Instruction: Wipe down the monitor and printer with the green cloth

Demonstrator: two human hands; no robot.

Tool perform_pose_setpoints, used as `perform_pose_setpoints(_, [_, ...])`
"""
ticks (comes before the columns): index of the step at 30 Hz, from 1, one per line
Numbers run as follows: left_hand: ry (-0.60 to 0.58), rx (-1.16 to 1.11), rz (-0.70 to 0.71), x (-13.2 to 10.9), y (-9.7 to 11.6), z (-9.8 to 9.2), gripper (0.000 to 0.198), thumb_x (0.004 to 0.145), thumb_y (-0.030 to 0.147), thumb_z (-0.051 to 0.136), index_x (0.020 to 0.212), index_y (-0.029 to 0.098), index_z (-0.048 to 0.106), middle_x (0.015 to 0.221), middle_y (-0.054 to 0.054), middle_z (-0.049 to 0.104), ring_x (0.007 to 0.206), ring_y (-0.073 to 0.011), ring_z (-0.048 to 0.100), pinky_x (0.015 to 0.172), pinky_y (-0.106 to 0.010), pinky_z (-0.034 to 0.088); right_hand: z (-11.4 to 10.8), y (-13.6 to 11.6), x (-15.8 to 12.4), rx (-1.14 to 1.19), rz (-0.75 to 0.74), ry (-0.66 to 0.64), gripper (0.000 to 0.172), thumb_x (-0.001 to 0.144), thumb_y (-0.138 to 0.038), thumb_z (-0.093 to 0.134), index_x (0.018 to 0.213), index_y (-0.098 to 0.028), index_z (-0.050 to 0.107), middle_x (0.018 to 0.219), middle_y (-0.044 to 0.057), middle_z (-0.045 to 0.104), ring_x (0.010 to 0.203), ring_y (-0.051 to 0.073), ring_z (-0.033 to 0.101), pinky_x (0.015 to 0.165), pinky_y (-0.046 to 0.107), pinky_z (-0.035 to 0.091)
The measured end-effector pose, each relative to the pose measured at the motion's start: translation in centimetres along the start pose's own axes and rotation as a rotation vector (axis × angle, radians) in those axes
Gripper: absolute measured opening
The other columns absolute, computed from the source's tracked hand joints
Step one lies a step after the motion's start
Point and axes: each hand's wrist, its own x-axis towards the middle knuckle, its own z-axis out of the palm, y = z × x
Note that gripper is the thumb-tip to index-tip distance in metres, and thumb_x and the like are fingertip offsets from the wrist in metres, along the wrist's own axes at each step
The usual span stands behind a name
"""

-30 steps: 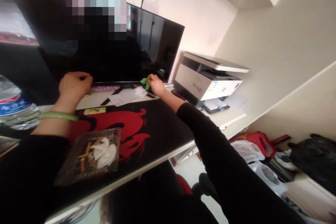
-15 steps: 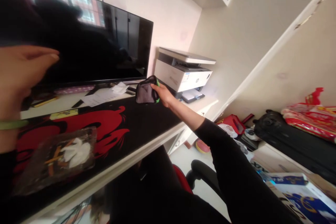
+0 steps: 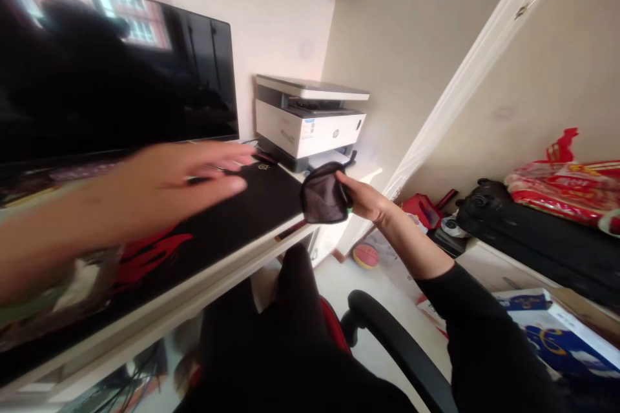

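My right hand (image 3: 364, 198) is closed on a small dark pouch (image 3: 323, 194) with a green edge, held in the air just past the desk's right front corner. My left hand (image 3: 186, 179) floats above the black and red desk mat (image 3: 271, 193), fingers stretched out towards the pouch and holding nothing; it is smeared by motion. A large dark monitor (image 3: 116, 77) stands at the back of the white desk (image 3: 203, 284).
A white printer (image 3: 305, 119) sits at the desk's right end against the wall. A black chair armrest (image 3: 392, 342) is below my right arm. To the right lie a black case (image 3: 527, 232), red bags (image 3: 566, 187) and a blue box (image 3: 547, 329).
My right hand lifted the pouch from under the monitor and carried it right, off the desk edge. My left hand left the monitor base and swung right towards the pouch. The view turned right.
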Motion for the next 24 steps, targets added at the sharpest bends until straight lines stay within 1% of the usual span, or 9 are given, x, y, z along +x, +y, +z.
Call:
perform_pose_setpoints(1, [-0.238,-0.019,0.019,0.9,4.9,5.3,0.076,0.081,0.059,0.085,0.150,0.030,0.068,0.140,-0.005,0.077,0.125,-0.0342,0.076,0.115,-0.055,0.058,-0.1,0.2,-0.6,0.018,-0.003,-0.023,0.031,0.105,-0.043,0.066,0.115,-0.017,0.079,0.098,0.008,0.088,0.093,0.020,0.084,0.095,0.032,0.068])
perform_pose_setpoints(3, [-0.377,-0.156,0.016,2.5,10.1,13.0,0.084,0.083,0.052,0.083,0.159,0.027,0.058,0.152,-0.015,0.069,0.126,-0.0349,0.076,0.103,-0.047,0.064,0.0,0.6,-1.8,0.043,-0.004,-0.093,0.030,0.102,-0.042,0.071,0.115,-0.017,0.078,0.095,0.007,0.088,0.089,0.019,0.084,0.090,0.030,0.069])
perform_pose_setpoints(6, [-0.482,-0.301,-0.076,3.9,9.5,18.8,0.071,0.083,0.035,0.079,0.151,0.019,0.061,0.133,-0.017,0.077,0.110,-0.0283,0.079,0.086,-0.037,0.064,-0.5,1.7,-3.8,0.076,-0.001,-0.202,0.029,0.092,-0.040,0.083,0.109,-0.016,0.078,0.084,0.003,0.085,0.074,0.017,0.081,0.076,0.026,0.068])
perform_pose_setpoints(9, [-0.597,-0.308,-0.116,5.2,6.8,21.0,0.022,0.086,0.028,0.070,0.104,0.016,0.075,0.088,-0.004,0.076,0.074,-0.0184,0.071,0.062,-0.027,0.053,-2.1,3.0,-4.9,0.142,0.044,-0.211,0.027,0.088,-0.040,0.087,0.100,-0.019,0.076,0.079,0.000,0.082,0.068,0.014,0.078,0.069,0.023,0.066])
perform_pose_setpoints(12, [-0.521,-0.234,0.015,7.0,6.5,22.1,0.008,0.087,0.024,0.069,0.084,0.017,0.071,0.076,0.001,0.068,0.070,-0.0161,0.065,0.064,-0.027,0.052,-4.1,4.0,-4.6,0.236,0.065,-0.156,0.031,0.093,-0.048,0.081,0.105,-0.021,0.075,0.093,0.002,0.085,0.077,0.015,0.080,0.076,0.026,0.067])
perform_pose_setpoints(16, [-0.157,-0.077,0.404,9.9,7.3,23.3,0.021,0.086,0.010,0.065,0.101,0.019,0.076,0.102,-0.004,0.076,0.094,-0.0199,0.072,0.086,-0.033,0.059,-5.0,4.2,-2.2,0.373,0.106,-0.152,0.062,0.098,-0.076,0.057,0.116,-0.019,0.071,0.111,0.010,0.084,0.105,0.025,0.083,0.109,0.049,0.065])
perform_pose_setpoints(19, [0.044,0.079,0.730,11.6,7.0,24.4,0.032,0.089,0.003,0.057,0.109,0.019,0.075,0.111,-0.007,0.074,0.098,-0.0198,0.072,0.088,-0.034,0.060,-4.6,2.8,-0.3,0.476,0.107,-0.163,0.075,0.095,-0.085,0.050,0.122,-0.017,0.066,0.123,0.017,0.082,0.124,0.031,0.078,0.121,0.057,0.056])
perform_pose_setpoints(21, [0.043,0.140,0.921,12.3,6.6,25.0,0.031,0.091,0.003,0.055,0.111,0.019,0.074,0.109,-0.008,0.073,0.096,-0.0199,0.072,0.086,-0.034,0.062,-4.4,1.2,0.9,0.494,0.074,-0.124,0.070,0.097,-0.081,0.052,0.122,-0.017,0.066,0.125,0.018,0.082,0.129,0.031,0.076,0.121,0.057,0.057])
perform_pose_setpoints(24, [-0.083,0.095,1.113,13.8,5.4,25.4,0.034,0.094,0.012,0.060,0.126,0.019,0.069,0.122,-0.012,0.074,0.113,-0.0245,0.073,0.099,-0.041,0.064,-4.4,-1.4,2.8,0.441,-0.020,0.153,0.033,0.101,-0.052,0.060,0.113,-0.022,0.070,0.113,0.010,0.085,0.125,0.027,0.078,0.114,0.052,0.063])
